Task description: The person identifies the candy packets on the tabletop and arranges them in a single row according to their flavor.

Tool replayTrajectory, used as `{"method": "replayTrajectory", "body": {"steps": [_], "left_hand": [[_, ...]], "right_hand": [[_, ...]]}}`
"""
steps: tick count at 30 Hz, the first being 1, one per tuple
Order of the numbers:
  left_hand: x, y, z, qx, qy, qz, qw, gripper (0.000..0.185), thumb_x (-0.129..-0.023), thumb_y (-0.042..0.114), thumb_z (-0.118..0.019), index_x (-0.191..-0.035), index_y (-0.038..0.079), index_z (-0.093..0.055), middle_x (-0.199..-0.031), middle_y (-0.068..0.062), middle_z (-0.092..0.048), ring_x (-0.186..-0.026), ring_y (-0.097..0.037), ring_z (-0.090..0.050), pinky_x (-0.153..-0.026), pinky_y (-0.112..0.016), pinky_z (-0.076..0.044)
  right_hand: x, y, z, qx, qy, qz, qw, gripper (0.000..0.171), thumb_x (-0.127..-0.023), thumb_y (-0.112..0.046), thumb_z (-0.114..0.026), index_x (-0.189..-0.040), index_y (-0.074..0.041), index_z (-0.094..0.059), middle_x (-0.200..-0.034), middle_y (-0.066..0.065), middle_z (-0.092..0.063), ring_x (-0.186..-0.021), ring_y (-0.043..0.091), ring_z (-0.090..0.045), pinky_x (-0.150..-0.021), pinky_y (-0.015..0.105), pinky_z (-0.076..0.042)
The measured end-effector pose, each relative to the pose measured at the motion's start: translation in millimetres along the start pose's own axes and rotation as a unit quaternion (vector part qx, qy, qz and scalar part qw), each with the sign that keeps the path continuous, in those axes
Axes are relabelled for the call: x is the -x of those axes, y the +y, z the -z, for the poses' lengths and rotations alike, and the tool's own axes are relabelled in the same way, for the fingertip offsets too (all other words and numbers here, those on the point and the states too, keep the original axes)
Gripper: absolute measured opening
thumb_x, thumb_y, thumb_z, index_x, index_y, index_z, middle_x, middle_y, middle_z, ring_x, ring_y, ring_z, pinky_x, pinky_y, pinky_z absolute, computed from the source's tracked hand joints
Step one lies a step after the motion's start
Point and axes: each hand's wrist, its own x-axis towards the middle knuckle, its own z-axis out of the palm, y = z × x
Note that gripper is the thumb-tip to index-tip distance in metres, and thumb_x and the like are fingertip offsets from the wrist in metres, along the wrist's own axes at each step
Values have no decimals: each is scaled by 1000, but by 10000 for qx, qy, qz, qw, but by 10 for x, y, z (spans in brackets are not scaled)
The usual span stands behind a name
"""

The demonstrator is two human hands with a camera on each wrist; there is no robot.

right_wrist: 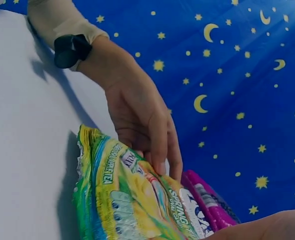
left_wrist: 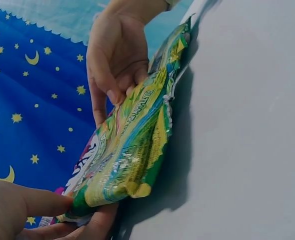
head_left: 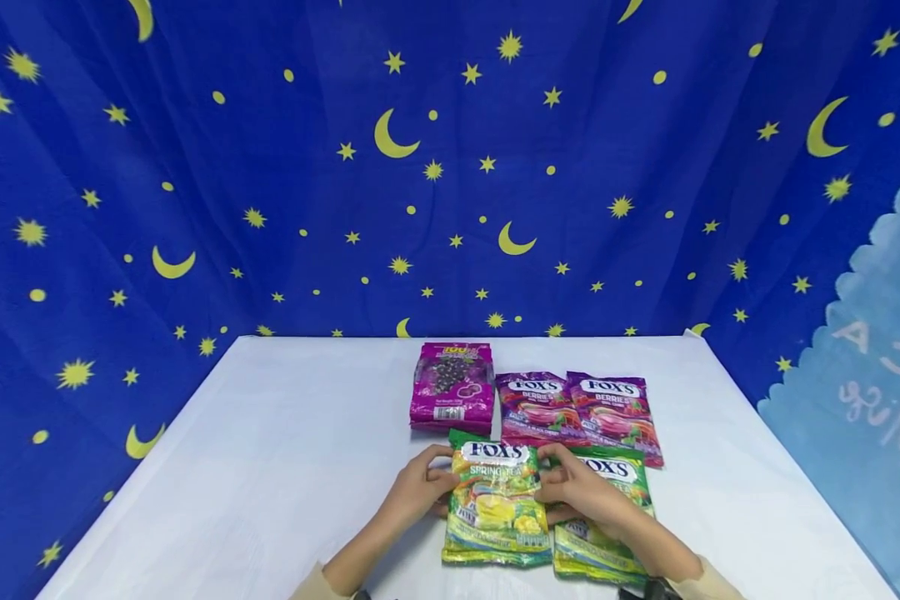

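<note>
A green and yellow bag of Fox's Spring Tea candy (head_left: pixel 495 508) is between my two hands at the front of the table. My left hand (head_left: pixel 420 487) pinches its left edge; in the left wrist view the thumb lies on top and fingers pass beneath the bag (left_wrist: pixel 132 145). At the opposite edge, my right hand (head_left: pixel 585 496) holds the bag with thumb and fingers, its fingertips partly hidden. A second green Spring Tea bag (head_left: pixel 603 554) lies just to the right, partly under my right hand and forearm.
Two purple Fox's Berries bags (head_left: pixel 540 408) (head_left: pixel 617 417) lie side by side behind the green bags. Left of them is a magenta grape candy bag (head_left: pixel 452 387). A white table (head_left: pixel 307 433) bears everything, with a blue star-and-moon cloth (head_left: pixel 307 167) hanging behind.
</note>
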Motion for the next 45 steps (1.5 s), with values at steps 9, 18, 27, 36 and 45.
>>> {"method": "replayTrajectory", "body": {"steps": [9, 18, 27, 36, 45], "left_hand": [[115, -11, 70, 387, -235, 51, 9990, 41, -91, 3, -63, -128, -3, -47, -91, -13, -70, -74, -25, -68, -59, -36, -58], [157, 68, 165, 571, -271, -47, 9980, 45, -92, 3, -61, -132, -3, -43, -96, -16, -70, -81, -26, -68, -62, -38, -59], [112, 57, 308, 529, -175, -192, 9983, 46, -93, 3, -61, -134, -4, -42, -96, -16, -69, -80, -26, -68, -62, -37, -59], [122, 107, 433, 466, 144, -206, 9986, 45, -94, 4, -60, -134, -5, -42, -97, -18, -69, -80, -26, -68, -63, -38, -59], [140, 160, 555, 416, 580, -83, 9974, 42, -94, 2, -59, -134, -3, -45, -96, -17, -69, -82, -28, -68, -63, -41, -58]], "right_hand": [[47, 59, -88, -308, -38, -27, 9995, 56, -86, -6, -66, -127, -2, -29, -75, -1, -38, -68, 15, -51, -65, 36, -56], [50, 36, -122, -253, 106, 90, 9996, 65, -86, -9, -68, -137, -1, -28, -129, 29, -52, -81, 26, -63, -72, 42, -57], [-48, -30, -209, -155, 295, 175, 9993, 71, -86, -11, -69, -141, 0, -26, -138, 36, -41, -94, 31, -66, -76, 43, -56], [-223, -121, -268, -98, 236, 371, 9990, 71, -86, -8, -68, -143, 2, -27, -140, 35, -39, -99, 32, -64, -78, 42, -56], [-390, -196, -360, -57, 184, 541, 9983, 66, -86, -6, -67, -142, 1, -31, -121, 24, -60, -94, 30, -66, -77, 42, -56]]}}
